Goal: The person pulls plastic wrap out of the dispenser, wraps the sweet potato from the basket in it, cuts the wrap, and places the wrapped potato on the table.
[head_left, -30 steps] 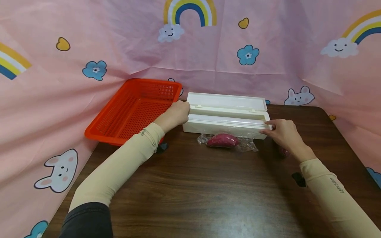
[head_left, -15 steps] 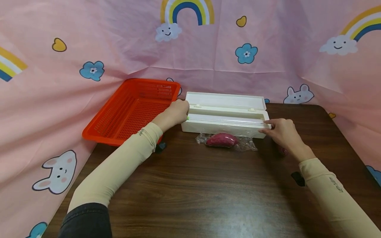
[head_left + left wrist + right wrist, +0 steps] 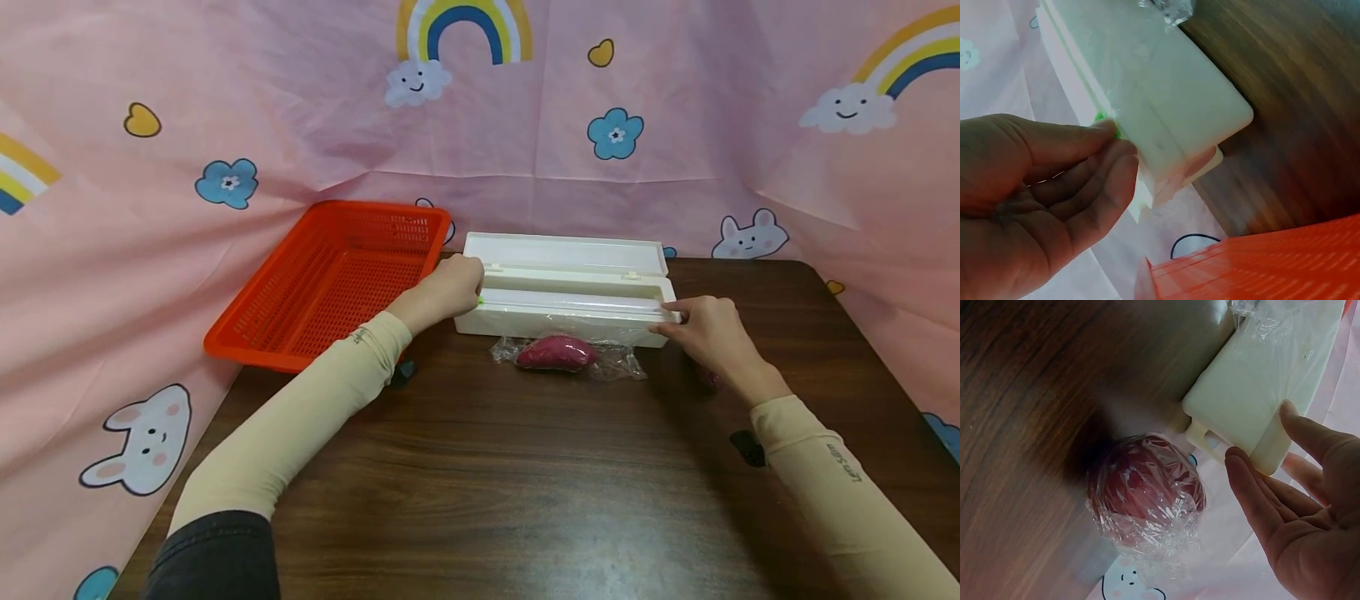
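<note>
A long white cling film box (image 3: 555, 327) lies on the table with its lid raised at the back and a film roll (image 3: 573, 302) inside. At its left front edge my left hand (image 3: 448, 287) pinches a small green slider (image 3: 1102, 117), mostly hidden by the thumb and fingers. My right hand (image 3: 708, 333) grips the box's right end, thumb on the film-covered front in the right wrist view. Against the box's front rests a purple-red sweet potato (image 3: 557, 353) on clear film. Below the right hand is another dark red item wrapped in film (image 3: 1147, 487), nearly hidden in the head view.
An orange-red plastic basket (image 3: 322, 287) stands to the left of the box, close to the left forearm. Small black objects lie beneath each forearm, one by the right sleeve (image 3: 747, 447). A pink printed cloth (image 3: 525, 125) hangs behind the brown table (image 3: 525, 483).
My left hand has slid slightly to the right along the box's front edge with the green slider. The right hand keeps its grip on the box end. The head view has shifted a little.
</note>
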### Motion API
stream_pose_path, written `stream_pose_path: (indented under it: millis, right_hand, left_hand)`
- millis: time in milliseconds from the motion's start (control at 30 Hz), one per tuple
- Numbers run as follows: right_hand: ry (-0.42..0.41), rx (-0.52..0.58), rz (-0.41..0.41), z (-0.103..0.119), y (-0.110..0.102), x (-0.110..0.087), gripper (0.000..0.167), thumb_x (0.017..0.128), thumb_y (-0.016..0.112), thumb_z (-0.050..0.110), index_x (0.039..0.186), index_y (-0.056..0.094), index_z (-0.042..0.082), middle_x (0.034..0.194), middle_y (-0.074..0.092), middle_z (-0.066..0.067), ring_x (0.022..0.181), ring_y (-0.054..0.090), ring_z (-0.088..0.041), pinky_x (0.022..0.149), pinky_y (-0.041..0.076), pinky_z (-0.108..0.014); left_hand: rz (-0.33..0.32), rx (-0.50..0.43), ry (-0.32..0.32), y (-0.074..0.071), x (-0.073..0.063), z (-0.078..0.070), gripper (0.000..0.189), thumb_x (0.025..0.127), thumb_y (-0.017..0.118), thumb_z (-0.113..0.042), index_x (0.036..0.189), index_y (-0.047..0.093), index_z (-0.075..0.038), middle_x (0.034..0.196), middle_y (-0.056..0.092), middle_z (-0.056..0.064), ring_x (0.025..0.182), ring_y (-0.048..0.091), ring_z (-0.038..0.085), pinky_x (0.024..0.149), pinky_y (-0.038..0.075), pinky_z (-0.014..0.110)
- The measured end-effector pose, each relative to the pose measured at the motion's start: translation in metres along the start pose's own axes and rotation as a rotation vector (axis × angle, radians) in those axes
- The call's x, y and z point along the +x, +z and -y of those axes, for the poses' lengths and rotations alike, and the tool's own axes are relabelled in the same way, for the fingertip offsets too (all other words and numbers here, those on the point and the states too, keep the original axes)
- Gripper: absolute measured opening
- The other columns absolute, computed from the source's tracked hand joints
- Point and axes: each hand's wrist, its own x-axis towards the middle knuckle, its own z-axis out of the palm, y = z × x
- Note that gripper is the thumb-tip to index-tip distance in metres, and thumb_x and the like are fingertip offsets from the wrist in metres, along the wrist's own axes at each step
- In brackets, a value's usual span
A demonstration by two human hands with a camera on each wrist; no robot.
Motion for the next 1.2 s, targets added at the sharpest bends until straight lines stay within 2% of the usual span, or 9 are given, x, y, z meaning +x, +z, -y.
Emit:
stream_pose_path:
  millis: [500,633,733,867,967,1200]
  right_hand:
    - [0.002,0.01,0.001,0.001,0.0,0.001,0.044,0.087,0.081,0.022,0.117,0.072,-0.008,0.085,0.075,-0.025,0.055,0.048,-0.015,0.047,0.036,-0.026]
    - [0.021,0.014,0.014,0.001,0.0,0.0,0.045,0.087,0.081,0.023,0.118,0.071,-0.009,0.069,0.072,-0.018,0.053,0.046,-0.014,0.046,0.034,-0.026]
    - [0.017,0.015,0.012,0.0,-0.001,0.0,0.045,0.088,0.081,0.023,0.118,0.071,-0.009,0.058,0.066,-0.01,0.05,0.043,-0.013,0.045,0.032,-0.026]
    - [-0.022,0.007,-0.023,-0.002,0.001,-0.001,0.042,0.086,0.082,0.019,0.115,0.073,-0.009,0.066,0.071,-0.017,0.05,0.046,-0.013,0.046,0.035,-0.027]
    - [-0.04,0.001,-0.046,-0.003,0.002,-0.001,0.039,0.085,0.082,0.017,0.113,0.074,-0.009,0.072,0.073,-0.021,0.05,0.048,-0.013,0.047,0.036,-0.027]
    - [-0.037,-0.001,-0.053,-0.003,0.003,-0.001,0.04,0.085,0.083,0.021,0.112,0.075,-0.007,0.049,0.058,-0.003,0.044,0.036,-0.008,0.045,0.031,-0.027]
  left_hand:
    - [-0.021,-0.022,0.066,0.003,0.006,-0.012,0.04,0.083,0.051,0.01,0.052,0.044,-0.015,0.055,0.032,-0.004,0.059,0.031,0.015,0.056,0.03,0.029]
    - [-0.033,-0.025,0.081,0.004,0.007,-0.014,0.041,0.082,0.052,0.01,0.051,0.043,-0.016,0.054,0.032,-0.004,0.06,0.031,0.016,0.056,0.029,0.028]
    - [-0.039,-0.042,0.091,0.005,0.008,-0.015,0.043,0.081,0.053,0.01,0.049,0.04,-0.016,0.054,0.026,-0.004,0.059,0.026,0.014,0.055,0.025,0.028]
    - [-0.041,-0.068,0.116,0.006,0.01,-0.014,0.047,0.08,0.054,0.01,0.047,0.035,-0.018,0.055,0.019,-0.005,0.057,0.018,0.012,0.053,0.019,0.026]
    - [-0.041,-0.071,0.128,0.007,0.011,-0.014,0.047,0.08,0.057,0.009,0.047,0.036,-0.018,0.054,0.02,-0.005,0.057,0.017,0.012,0.054,0.019,0.026]
    - [-0.043,-0.071,0.136,0.011,0.012,-0.013,0.048,0.085,0.061,0.003,0.049,0.037,-0.018,0.055,0.02,-0.005,0.057,0.021,0.013,0.054,0.022,0.026]
